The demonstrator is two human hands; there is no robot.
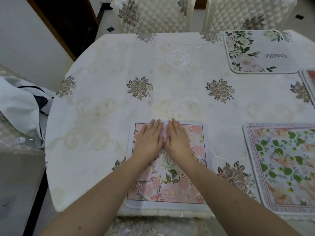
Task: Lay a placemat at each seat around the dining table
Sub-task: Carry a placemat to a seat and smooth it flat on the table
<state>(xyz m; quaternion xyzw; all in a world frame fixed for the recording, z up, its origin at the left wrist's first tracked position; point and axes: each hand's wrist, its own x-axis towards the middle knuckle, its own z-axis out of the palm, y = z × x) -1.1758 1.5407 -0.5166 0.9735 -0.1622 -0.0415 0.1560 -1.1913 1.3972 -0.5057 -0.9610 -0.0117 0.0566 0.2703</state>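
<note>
A pink floral placemat (184, 188) lies flat at the near edge of the dining table (105, 92), in front of me. My left hand (149, 142) and my right hand (178, 141) press side by side on its upper half, fingers straight and palms down. A placemat with green leaves (283, 166) lies at the near right. Another, white with flowers and the word "Beautiful" (255, 51), lies at the far right. The edge of a small stack of mats (309, 84) shows at the right border.
The table wears a cream embroidered cloth. Two quilted chairs (153, 14) (247, 12) stand at the far side, and a chair seat (153, 225) sits below me. A white cloth (22, 106) lies on a surface to the left.
</note>
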